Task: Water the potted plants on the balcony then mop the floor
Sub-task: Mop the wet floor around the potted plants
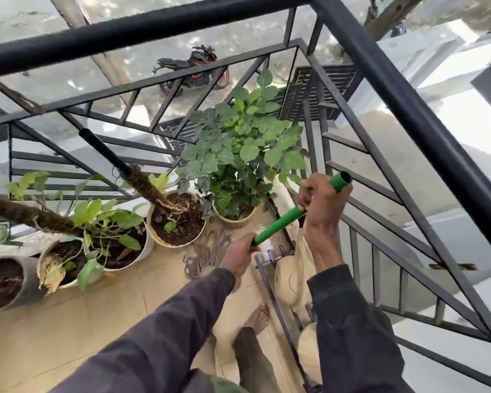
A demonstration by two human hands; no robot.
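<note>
Left hand point(238, 258) and right hand point(319, 201) curl their fingers round a green mop handle point(281, 222) above the beige tiled balcony floor point(97, 321), fenced by a black railing point(182, 24).

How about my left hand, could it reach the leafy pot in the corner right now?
Probably yes, once it lets go: the left hand grips the green mop handle, and the pot stands just beyond it with nothing standing between.
</note>
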